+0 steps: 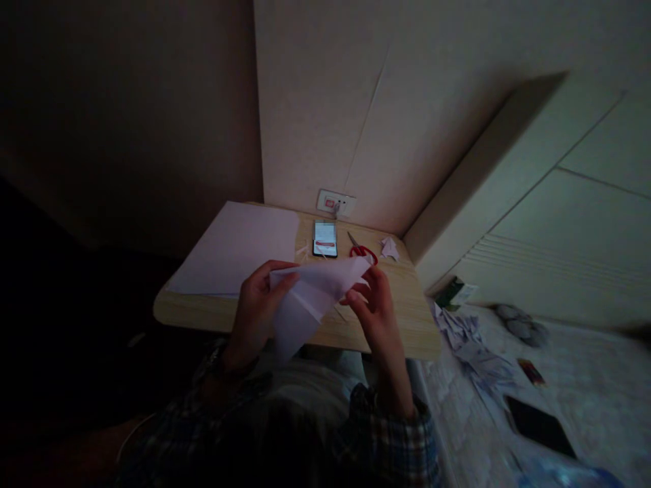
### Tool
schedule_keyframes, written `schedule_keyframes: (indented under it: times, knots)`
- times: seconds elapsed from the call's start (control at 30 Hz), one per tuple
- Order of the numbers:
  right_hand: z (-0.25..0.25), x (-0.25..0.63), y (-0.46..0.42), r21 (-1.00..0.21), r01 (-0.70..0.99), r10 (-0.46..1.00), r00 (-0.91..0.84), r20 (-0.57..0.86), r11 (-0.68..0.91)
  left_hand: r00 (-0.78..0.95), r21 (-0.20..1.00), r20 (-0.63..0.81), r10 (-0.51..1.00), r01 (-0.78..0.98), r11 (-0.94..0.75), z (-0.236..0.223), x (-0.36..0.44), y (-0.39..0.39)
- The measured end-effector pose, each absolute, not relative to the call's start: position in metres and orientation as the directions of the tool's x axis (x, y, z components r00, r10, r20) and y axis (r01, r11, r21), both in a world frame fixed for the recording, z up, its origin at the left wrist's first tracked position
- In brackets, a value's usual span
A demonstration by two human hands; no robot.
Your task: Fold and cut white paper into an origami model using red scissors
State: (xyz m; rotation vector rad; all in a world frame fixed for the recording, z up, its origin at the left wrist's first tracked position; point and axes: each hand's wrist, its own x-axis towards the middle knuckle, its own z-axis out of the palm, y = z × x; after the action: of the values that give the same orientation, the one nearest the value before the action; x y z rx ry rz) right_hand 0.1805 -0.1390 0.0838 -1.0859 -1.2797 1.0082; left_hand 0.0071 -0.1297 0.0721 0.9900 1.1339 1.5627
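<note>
White quilted mattress (600, 366) off to the right, largest thing. Then the pale wood-grain surface (407, 325) with rounded corners, set against the wall. On its left half, large flat white paper (244, 247), front edge near the surface's front edge.

Loose heap of folded white papers (470, 342) on the mattress; marks on them too blurred to read. Near it, a dark flat rectangular object (540, 425).

Main item: folded white paper sheet (310, 291), up in both hands, over the front part of the surface. Long axis roughly left-right, rising slightly to the right; narrow tip points right and a bit toward the wall, one broad corner hangs down toward the person. Crease shows across the middle.

Left hand (254, 305): grip clamped on the sheet's left end, thumb on top. Right hand (377, 308): grip pinched on the right tip, fingers curled.

Behind the sheet, black-edged phone (325, 237), upright to the viewer, screen lit, red band low on it; text too small to read. Green-and-white box (455, 293) at the mattress edge, print illegible. Red-handled metal scissors (360, 248), blades toward the wall, just right of the phone. White socket plate (347, 202) on the wall, red switch. Small folded white paper piece (389, 247) right of the scissors.
</note>
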Motion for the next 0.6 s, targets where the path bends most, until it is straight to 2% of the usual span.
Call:
schedule_keyframes:
  times: [0.13,0.3,0.5,0.6]
  knots:
    - [0.081,0.167,-0.143,-0.997,-0.052,0.990,-0.122,0.069,0.063,-0.359,0.932,0.088,0.929,-0.300,-0.204,0.069,0.010,-0.128]
    - [0.076,0.154,-0.145,-1.000,0.030,0.984,-0.176,0.000,0.006,-0.366,0.891,0.043,0.930,-0.407,-0.202,0.069,0.012,-0.127]
    - [0.075,0.167,-0.139,-0.971,0.176,0.985,-0.075,0.153,0.164,-0.241,0.907,-0.021,0.970,-0.412,-0.082,0.076,0.009,-0.129]
    - [0.077,0.174,-0.137,-0.946,0.248,0.977,-0.080,0.196,0.210,-0.193,0.926,-0.022,0.981,-0.374,-0.053,0.079,0.006,-0.130]
